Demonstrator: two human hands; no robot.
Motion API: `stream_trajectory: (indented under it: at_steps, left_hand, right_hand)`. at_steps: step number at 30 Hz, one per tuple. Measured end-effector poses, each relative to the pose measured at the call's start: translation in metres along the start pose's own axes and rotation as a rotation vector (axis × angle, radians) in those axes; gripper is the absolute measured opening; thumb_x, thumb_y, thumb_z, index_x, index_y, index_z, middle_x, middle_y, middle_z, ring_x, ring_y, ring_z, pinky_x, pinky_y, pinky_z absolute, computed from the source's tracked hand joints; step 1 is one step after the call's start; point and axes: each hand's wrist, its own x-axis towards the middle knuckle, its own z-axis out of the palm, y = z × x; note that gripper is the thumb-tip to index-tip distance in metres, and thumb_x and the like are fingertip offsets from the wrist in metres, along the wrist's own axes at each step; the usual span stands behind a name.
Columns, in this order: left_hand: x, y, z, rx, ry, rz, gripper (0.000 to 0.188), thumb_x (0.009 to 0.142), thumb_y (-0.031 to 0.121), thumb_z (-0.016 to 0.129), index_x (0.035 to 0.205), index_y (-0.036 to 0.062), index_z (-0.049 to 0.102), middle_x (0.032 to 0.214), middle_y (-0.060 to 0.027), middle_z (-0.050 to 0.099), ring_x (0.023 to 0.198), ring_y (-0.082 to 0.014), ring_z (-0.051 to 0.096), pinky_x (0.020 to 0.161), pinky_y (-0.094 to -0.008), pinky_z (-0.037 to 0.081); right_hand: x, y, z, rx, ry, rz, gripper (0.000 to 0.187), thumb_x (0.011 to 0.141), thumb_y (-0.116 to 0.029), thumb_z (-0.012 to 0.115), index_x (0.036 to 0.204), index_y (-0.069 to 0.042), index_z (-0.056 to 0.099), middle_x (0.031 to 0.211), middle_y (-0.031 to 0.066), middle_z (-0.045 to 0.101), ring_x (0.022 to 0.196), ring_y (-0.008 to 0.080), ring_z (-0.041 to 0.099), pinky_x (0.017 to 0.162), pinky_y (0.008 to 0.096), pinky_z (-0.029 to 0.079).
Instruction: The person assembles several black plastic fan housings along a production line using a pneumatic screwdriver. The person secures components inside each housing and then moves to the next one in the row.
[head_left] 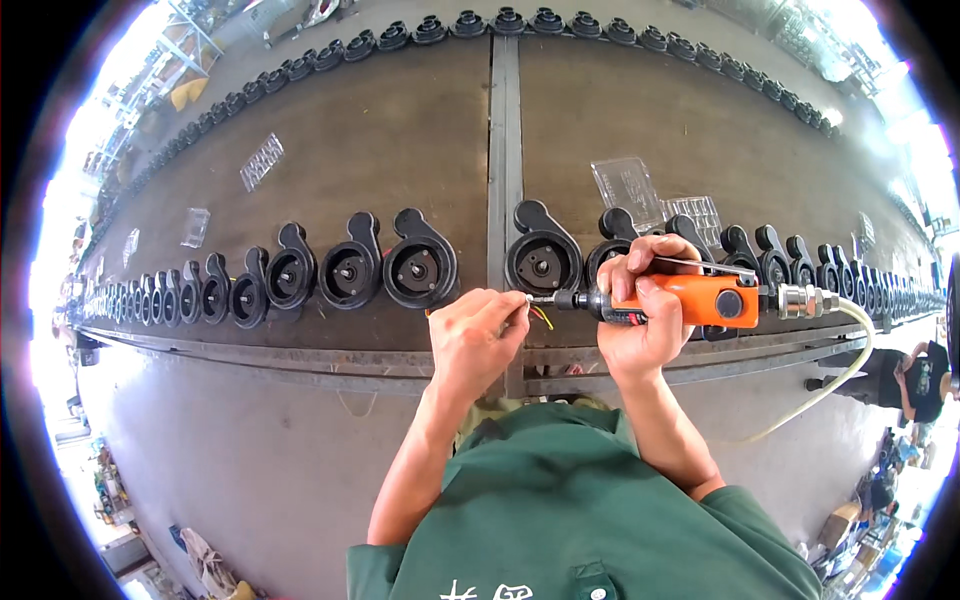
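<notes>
Your right hand (640,315) is closed in a full grip around the orange pneumatic screwdriver (690,300), which is held level. Its long axis runs left to right, with the bit tip (540,298) pointing left and the air hose (850,350) trailing off to the right.

Your left hand (478,335) sits just left of the tip. Its fingertips are pinched together at the bit, apparently on a small fastener, though that is too small to confirm. Thin red and yellow wires (543,318) show just below the tip.

The nearest black pump housing (542,258) stands on the counter (400,130) just beyond the tip, open face toward you. It is one of a long row of housings. The left hand is nearer the tip, and the housing lies ahead of both hands.

Clear plastic trays (628,188) lie farther back on the counter.
</notes>
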Motion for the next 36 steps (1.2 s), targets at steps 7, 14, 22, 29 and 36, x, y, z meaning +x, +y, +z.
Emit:
stream_trajectory:
  at_steps: [7, 14, 22, 29, 36]
  left_hand:
    - [0.006, 0.003, -0.014, 0.092, -0.017, 0.132, 0.015, 0.075, 0.004, 0.08, 0.086, 0.0078, 0.072, 0.069, -0.0022, 0.063, 0.064, -0.0193, 0.063, 0.055, -0.0329, 0.05]
    - [-0.002, 0.007, -0.021, 0.04, -0.023, 0.113, 0.016, 0.074, -0.001, 0.081, 0.088, 0.004, 0.074, 0.069, -0.0047, 0.065, 0.061, -0.0204, 0.061, 0.057, -0.0318, 0.049]
    - [-0.003, 0.002, -0.021, -0.332, -0.338, -0.157, 0.015, 0.077, 0.005, 0.081, 0.091, 0.0036, 0.077, 0.079, -0.006, 0.071, 0.066, -0.0171, 0.065, 0.06, -0.03, 0.051]
    - [-0.033, -0.007, -0.012, -0.298, -0.363, -0.142, 0.014, 0.079, 0.015, 0.079, 0.088, 0.005, 0.075, 0.083, -0.0093, 0.071, 0.077, -0.0242, 0.07, 0.071, -0.0374, 0.057]
    - [-0.04, -0.016, 0.034, 0.116, 0.093, 0.244, 0.019, 0.07, 0.004, 0.076, 0.076, 0.0069, 0.058, 0.071, -0.0054, 0.055, 0.071, -0.024, 0.058, 0.062, -0.0378, 0.051]
  right_hand:
    - [-0.002, -0.003, 0.002, 0.093, -0.051, 0.014, 0.041, 0.08, 0.006, 0.049, 0.12, -0.004, 0.053, 0.096, 0.0126, 0.059, 0.062, 0.0172, 0.053, 0.066, 0.036, 0.049]
    - [-0.008, -0.007, 0.01, 0.072, -0.076, 0.028, 0.04, 0.081, 0.006, 0.048, 0.119, -0.003, 0.053, 0.096, 0.0125, 0.059, 0.062, 0.0161, 0.053, 0.064, 0.0351, 0.048]
    - [0.009, -0.018, -0.013, 0.163, -0.3, 0.244, 0.032, 0.077, 0.0, 0.057, 0.109, 0.0, 0.056, 0.092, 0.0115, 0.059, 0.06, 0.0155, 0.054, 0.059, 0.0336, 0.048]
    - [0.007, -0.002, -0.014, 0.07, -0.071, 0.521, 0.039, 0.068, -0.006, 0.069, 0.106, -0.004, 0.061, 0.085, 0.0045, 0.057, 0.061, 0.0137, 0.053, 0.056, 0.0307, 0.047]
    - [-0.004, 0.029, -0.046, -0.139, 0.072, 0.136, 0.024, 0.086, 0.002, 0.052, 0.11, 0.005, 0.056, 0.1, 0.009, 0.055, 0.076, 0.0136, 0.05, 0.076, 0.0303, 0.045]
